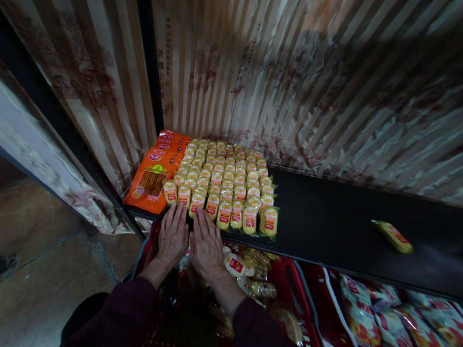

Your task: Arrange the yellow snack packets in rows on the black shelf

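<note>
Rows of small yellow wrapped cakes with red and white labels stand packed together on the black shelf. My left hand lies with its fingers extended against the front row, near its left end. Beside it, my right hand rests its stretched fingers against the bottoms of the neighbouring front cakes. Neither hand is wrapped round a cake. Orange packets lie overlapped at the shelf's left end, touching the cakes. One loose yellow cake lies on its side farther right on the shelf.
Under my forearms is a red basket with wrapped snacks. Another red container holding white and red bags stands at the right. A dark upright post rises at the shelf's left, and striped sheeting hangs behind.
</note>
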`<action>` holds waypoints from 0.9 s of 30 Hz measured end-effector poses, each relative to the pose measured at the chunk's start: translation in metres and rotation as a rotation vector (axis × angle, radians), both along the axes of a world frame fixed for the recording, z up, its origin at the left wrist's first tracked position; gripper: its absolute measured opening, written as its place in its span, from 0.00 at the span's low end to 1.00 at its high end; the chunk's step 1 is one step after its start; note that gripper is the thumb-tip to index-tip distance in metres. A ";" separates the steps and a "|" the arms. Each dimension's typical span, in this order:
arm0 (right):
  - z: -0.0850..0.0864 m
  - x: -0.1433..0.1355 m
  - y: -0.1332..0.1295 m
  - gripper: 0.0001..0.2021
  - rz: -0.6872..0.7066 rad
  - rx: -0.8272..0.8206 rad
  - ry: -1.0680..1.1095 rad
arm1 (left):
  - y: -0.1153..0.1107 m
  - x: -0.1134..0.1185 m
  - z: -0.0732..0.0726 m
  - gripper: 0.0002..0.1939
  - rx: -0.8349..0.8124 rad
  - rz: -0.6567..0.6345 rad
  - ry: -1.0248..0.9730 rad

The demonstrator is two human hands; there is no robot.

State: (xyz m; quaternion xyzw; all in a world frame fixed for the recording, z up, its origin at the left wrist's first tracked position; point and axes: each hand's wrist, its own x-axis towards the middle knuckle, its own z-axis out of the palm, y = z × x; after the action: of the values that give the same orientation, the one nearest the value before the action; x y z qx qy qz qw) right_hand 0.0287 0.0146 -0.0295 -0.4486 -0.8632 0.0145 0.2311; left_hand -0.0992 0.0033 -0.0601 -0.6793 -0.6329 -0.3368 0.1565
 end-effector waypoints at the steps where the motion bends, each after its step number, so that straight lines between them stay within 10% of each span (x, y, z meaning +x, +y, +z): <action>1: -0.001 0.000 0.001 0.28 0.008 0.004 -0.004 | 0.001 0.000 0.001 0.25 0.002 -0.002 -0.004; 27: -0.009 0.003 0.005 0.29 0.034 0.100 -0.028 | 0.008 -0.005 0.002 0.29 0.021 -0.175 -0.008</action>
State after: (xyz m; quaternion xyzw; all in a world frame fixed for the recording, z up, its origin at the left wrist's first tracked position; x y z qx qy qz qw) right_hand 0.0317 0.0197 -0.0382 -0.4220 -0.8734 -0.0310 0.2410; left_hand -0.1041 0.0116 -0.0580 -0.7289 -0.5683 -0.3586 0.1310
